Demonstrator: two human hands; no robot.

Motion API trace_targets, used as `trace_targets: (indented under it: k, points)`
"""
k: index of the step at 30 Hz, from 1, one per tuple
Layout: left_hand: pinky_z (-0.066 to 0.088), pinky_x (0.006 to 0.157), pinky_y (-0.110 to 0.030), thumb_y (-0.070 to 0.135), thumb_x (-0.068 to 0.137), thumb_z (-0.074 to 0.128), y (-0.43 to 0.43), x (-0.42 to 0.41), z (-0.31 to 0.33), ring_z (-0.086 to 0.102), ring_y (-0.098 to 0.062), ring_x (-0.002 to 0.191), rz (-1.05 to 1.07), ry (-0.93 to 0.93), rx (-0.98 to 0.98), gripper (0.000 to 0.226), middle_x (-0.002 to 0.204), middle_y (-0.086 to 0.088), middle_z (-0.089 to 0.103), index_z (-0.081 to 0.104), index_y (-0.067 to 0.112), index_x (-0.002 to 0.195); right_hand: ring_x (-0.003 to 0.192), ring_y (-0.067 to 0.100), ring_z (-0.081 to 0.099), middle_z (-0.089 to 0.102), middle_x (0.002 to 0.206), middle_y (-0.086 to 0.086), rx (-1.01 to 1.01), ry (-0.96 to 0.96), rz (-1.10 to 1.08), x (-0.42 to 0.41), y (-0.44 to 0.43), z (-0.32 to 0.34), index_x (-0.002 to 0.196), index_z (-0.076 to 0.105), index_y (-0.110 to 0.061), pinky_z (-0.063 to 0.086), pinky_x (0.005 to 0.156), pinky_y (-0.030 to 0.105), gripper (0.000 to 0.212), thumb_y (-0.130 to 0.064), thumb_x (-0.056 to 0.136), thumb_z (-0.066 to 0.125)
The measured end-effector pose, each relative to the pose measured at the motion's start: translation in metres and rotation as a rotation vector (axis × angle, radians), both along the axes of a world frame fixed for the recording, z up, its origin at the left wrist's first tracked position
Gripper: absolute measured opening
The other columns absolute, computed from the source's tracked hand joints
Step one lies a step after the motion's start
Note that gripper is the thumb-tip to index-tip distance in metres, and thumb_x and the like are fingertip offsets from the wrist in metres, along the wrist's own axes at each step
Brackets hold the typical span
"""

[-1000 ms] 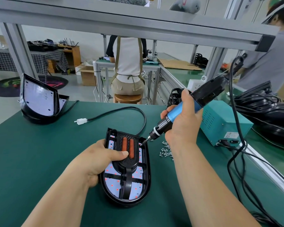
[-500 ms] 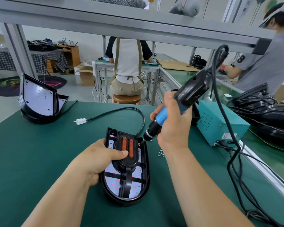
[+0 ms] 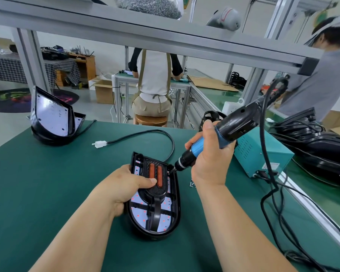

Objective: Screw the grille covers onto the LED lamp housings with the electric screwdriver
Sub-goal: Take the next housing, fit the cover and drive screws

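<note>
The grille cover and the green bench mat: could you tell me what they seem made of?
Grille cover: likely moulded black plastic, semi-gloss, judging by its thin ribs and soft highlights. Green bench mat: probably rubber or vinyl, matte, since it looks flat and even without glare.

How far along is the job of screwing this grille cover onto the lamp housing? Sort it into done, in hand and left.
Done: the grille cover sits in the lamp housing. In hand: the left hand steadies both; the right hand holds the electric screwdriver, bit at the cover's upper right edge. Left: loose screws lie nearby and an open housing stands far left.
</note>
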State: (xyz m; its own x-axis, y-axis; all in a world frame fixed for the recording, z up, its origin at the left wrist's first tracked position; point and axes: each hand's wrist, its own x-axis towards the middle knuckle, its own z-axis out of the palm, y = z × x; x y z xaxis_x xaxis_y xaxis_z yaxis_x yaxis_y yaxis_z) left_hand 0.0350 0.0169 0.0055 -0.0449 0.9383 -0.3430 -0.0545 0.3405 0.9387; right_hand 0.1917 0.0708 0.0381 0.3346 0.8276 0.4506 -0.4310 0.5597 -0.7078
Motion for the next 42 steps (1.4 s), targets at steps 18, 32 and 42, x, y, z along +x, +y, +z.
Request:
trace_targets:
  k: [18,32,42]
  points:
    - [0.061,0.067,-0.044,-0.008,0.088,0.065,-0.0007,0.0018,0.0025,0.074,-0.035,0.076,0.015,0.005,-0.006,0.015,0.090,-0.022,0.076,0.068,0.002,0.100,0.046,0.021,0.052,0.054,0.052,0.002,-0.013,0.042,-0.031,0.0017,0.0015,-0.0014,0.097,0.047,-0.018,0.049,0.053,0.030,0.043,-0.044,0.071,0.070]
    - [0.060,0.073,-0.048,-0.008,0.087,0.066,-0.0014,0.0015,0.0022,0.074,-0.041,0.087,0.027,0.000,-0.010,0.022,0.094,-0.024,0.075,0.066,0.000,0.107,0.047,0.021,0.053,0.054,0.053,0.001,-0.017,0.026,-0.032,0.0032,0.0032,-0.0022,0.099,0.048,-0.020,0.050,0.054,0.031,0.044,-0.045,0.072,0.071]
    - [0.060,0.075,-0.050,-0.007,0.087,0.067,0.0008,0.0003,-0.0008,0.074,-0.040,0.085,0.022,0.001,-0.009,0.022,0.093,-0.022,0.076,0.066,0.001,0.107,0.053,0.026,0.050,0.052,0.057,0.004,-0.061,0.064,-0.030,0.0065,0.0067,-0.0030,0.103,0.049,-0.020,0.049,0.054,0.032,0.047,-0.045,0.072,0.073]
